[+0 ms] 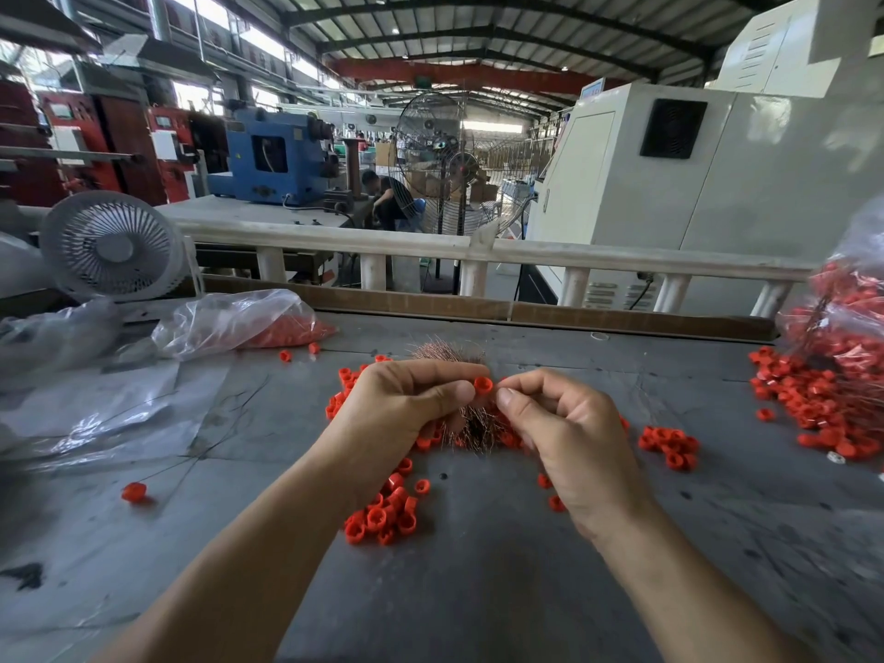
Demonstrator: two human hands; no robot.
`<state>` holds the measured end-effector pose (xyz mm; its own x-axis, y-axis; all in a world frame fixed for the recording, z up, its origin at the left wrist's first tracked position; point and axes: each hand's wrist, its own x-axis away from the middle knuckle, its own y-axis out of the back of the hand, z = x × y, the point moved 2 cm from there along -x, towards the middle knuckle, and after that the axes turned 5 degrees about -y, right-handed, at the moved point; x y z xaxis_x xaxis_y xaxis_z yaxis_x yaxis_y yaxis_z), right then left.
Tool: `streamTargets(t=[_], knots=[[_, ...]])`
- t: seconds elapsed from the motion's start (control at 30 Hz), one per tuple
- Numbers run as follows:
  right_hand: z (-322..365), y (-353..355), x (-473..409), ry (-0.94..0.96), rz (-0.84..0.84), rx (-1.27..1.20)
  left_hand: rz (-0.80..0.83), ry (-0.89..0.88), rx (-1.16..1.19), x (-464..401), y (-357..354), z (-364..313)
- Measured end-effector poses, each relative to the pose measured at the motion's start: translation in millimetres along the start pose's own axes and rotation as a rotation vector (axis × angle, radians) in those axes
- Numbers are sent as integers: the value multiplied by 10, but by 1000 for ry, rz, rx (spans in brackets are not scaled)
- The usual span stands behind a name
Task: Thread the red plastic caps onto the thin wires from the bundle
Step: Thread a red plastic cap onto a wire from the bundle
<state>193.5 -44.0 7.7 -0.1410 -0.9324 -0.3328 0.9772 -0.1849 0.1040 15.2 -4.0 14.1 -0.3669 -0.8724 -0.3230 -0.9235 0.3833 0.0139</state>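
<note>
Left hand (402, 413) pinches small red plastic cap (483, 385); right hand (569, 433) pinches, wire too thin to see, over coppery thin-wire bundle (473, 425), grey table (478, 590).

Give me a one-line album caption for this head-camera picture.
Left hand pinches a red cap while the right hand pinches something fine beside it, above the wire bundle.

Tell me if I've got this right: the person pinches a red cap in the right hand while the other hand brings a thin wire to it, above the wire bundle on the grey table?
Not quite: the head view shows the red cap pinched in the left hand, not the right. The right hand brings its pinched fingertips to it, presumably with the thin wire, above the wire bundle on the grey table.
</note>
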Motion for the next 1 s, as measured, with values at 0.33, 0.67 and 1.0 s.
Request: streamTargets(t=[0.33, 0.67, 1.0], knots=[[11, 6, -1, -29, 13, -27, -4, -27, -13, -17, 2, 29], [11, -25, -4, -158, 82, -168, -59, -103, 57, -18, 9, 27], [27, -50, 22, -145, 141, -171, -10, -92, 178, -4, -27, -9]])
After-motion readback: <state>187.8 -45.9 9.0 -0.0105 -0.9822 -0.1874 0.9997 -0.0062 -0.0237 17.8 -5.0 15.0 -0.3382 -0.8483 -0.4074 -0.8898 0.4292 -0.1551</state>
